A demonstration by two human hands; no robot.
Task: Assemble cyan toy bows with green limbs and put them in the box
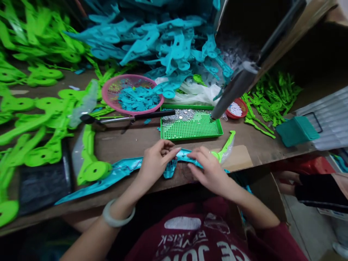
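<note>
A long blue plastic shell (122,167) lies hollow side up along the front of the bench, a thin wire seemingly running inside it. My left hand (155,161) is closed over its middle, thumb and forefinger together at the shell; anything tiny between them is hidden. Gripping the shell further right is my right hand (209,166), its fingers bent over the edge. Just past the hands stands a green perforated tray (191,125) holding small metal screws. A green plastic part (96,168) touches the shell at left, and another green part (227,146) lies right of my right hand.
Blue parts (174,43) and green parts (40,32) are heaped behind. A pink basket (108,87) holds small blue pieces; a red basket (246,108) holds white ones. A hammer (127,119) lies by the tray. A grey rod (233,87) slants overhead. Another person's arm (320,190) shows at right.
</note>
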